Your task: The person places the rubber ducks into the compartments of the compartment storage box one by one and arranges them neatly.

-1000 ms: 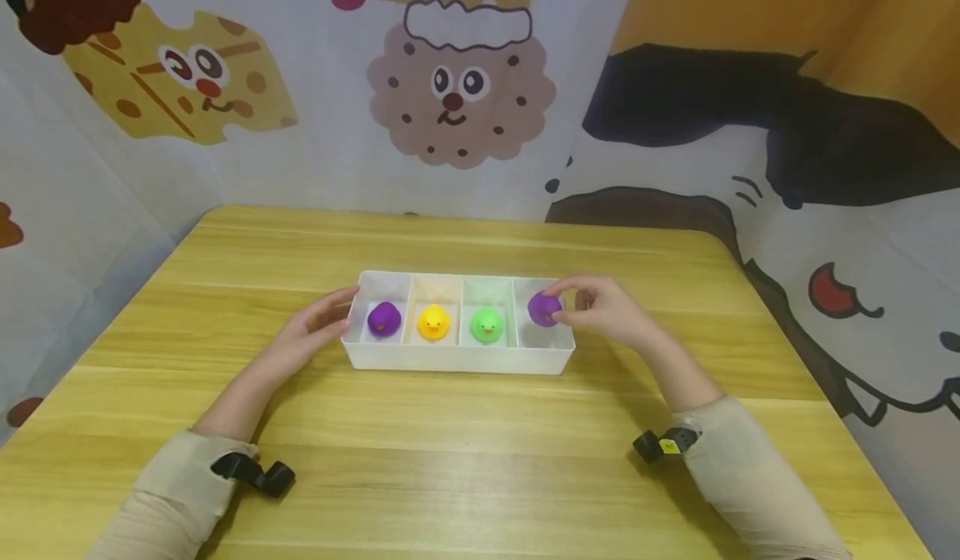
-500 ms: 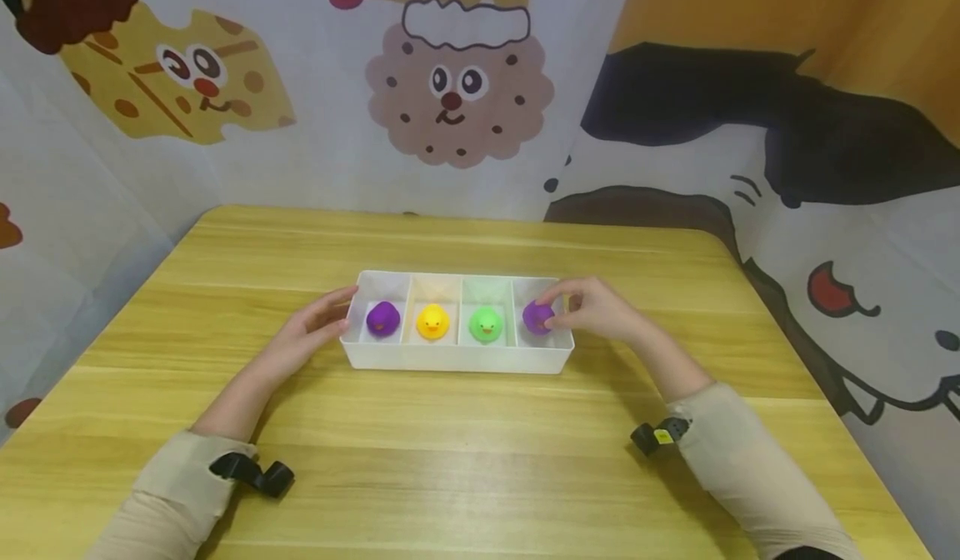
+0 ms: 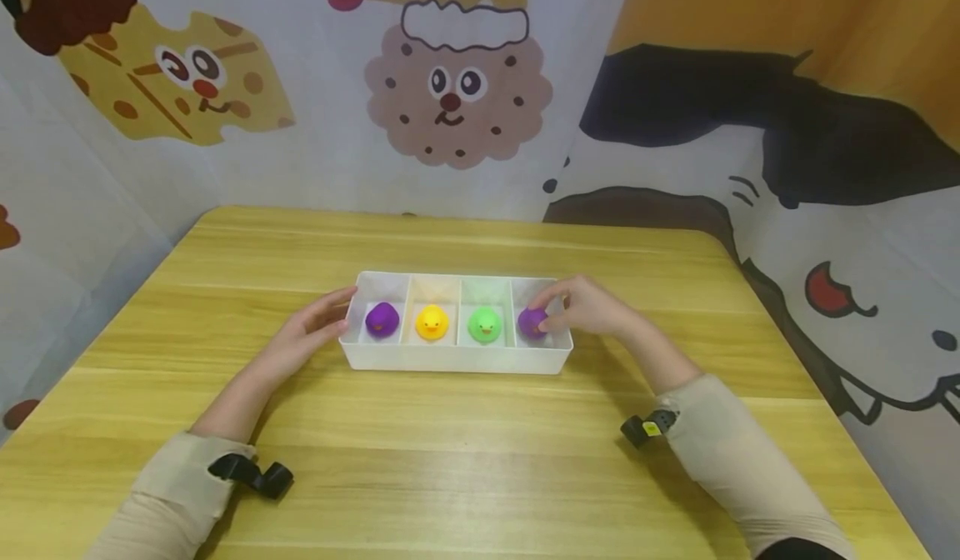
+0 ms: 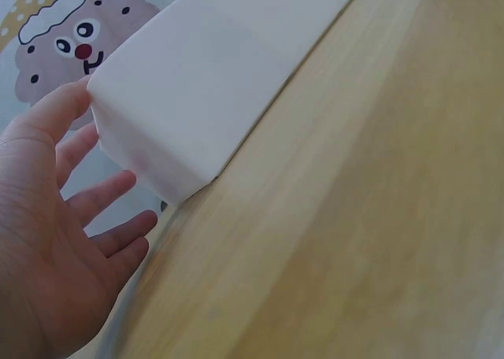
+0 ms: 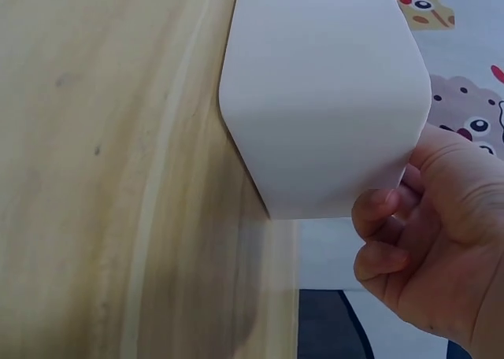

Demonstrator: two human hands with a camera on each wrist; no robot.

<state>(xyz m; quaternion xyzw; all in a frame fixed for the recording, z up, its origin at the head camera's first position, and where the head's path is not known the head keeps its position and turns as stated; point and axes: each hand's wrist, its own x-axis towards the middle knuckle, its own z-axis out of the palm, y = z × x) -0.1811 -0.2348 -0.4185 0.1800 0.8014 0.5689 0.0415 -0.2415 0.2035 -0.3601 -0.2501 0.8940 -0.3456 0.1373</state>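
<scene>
A white box [image 3: 456, 358] with a row of compartments sits on the table. A purple toy duck [image 3: 382, 320] lies in its leftmost compartment, followed by a yellow duck [image 3: 432, 322] and a green duck [image 3: 484, 325]. My right hand [image 3: 588, 308] reaches over the right end and pinches another purple duck [image 3: 528, 324] low inside the rightmost compartment. The box wall hides those fingertips in the right wrist view. At the box's left end, my left hand [image 3: 306, 335] rests thumb and fingertips against the rim, its fingers loosely spread in the left wrist view.
The wooden table [image 3: 450, 460] extends around the box on all sides. Behind it hangs a curtain [image 3: 315, 160] with cartoon prints. Black wrist straps [image 3: 251, 472] sit over both beige sleeves.
My right hand has moved left and slightly down, lowering the purple duck deeper into the rightmost compartment. The left hand and the box stay practically in place.
</scene>
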